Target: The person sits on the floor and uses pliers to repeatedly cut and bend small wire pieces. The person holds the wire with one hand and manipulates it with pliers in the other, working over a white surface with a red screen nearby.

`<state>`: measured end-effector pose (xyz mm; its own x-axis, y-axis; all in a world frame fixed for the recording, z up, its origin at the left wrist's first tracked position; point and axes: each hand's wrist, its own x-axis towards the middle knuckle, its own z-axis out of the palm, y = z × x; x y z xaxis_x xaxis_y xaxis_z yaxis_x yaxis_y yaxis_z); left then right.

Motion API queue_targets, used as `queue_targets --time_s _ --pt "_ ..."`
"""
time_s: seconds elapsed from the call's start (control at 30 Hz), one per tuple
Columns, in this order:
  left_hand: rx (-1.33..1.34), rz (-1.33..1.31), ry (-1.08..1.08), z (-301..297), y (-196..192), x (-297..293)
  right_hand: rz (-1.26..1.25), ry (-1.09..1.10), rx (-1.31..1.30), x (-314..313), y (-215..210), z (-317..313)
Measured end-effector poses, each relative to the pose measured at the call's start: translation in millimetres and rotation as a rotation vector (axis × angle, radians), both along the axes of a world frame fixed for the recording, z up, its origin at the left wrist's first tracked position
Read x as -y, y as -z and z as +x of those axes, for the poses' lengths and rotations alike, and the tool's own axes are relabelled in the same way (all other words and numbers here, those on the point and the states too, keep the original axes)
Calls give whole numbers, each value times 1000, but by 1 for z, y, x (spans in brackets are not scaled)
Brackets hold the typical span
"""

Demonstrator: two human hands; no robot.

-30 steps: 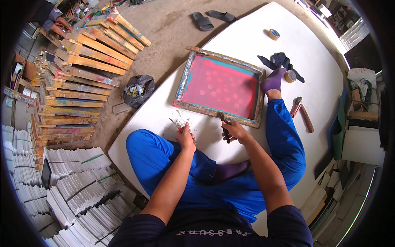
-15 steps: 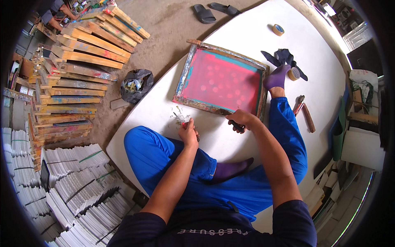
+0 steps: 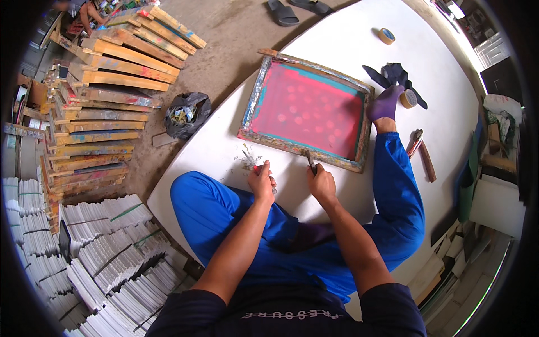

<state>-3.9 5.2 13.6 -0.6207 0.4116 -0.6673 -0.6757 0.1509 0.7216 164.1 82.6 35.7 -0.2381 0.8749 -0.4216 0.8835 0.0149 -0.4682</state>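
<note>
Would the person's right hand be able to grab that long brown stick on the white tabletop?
Probably not straight away: the right hand grips a dark metal tool, and the bent right leg in blue cloth trousers lies between that hand and the long brown stick.

Workshop, screen-printing kind, judged by contents. Floor (image 3: 219, 39): bare, grey-brown, stained. Screen (image 3: 309, 112): 1, wooden surround crusted with paint, mesh pink with teal edges, on a white platform (image 3: 337, 45). Frames (image 3: 109, 114): wooden, long curving row at left, packed close, smeared in several colours. Bundles (image 3: 115, 247): white sheets, stacked and strapped, lower left. Tape (image 3: 409, 99): 2 rolls, apart, on the platform. Hand tool (image 3: 415, 143): 1, red-handled, beside a wooden bar (image 3: 428, 162). Bag (image 3: 191, 126): 1, black plastic, open, scraps inside. Panels (image 3: 494, 205): assorted, right edge. Co-worker (image 3: 84, 17): 1, partly visible, beyond the frames.
</note>
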Motion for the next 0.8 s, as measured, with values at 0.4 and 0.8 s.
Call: queue_targets --time_s 0.4,0.8 --pt "276 99 295 -10 -6 14 -309 -348 -235 31 -10 -9" --pt "179 -97 -185 -34 -15 13 -802 148 -562 -24 -25 11"
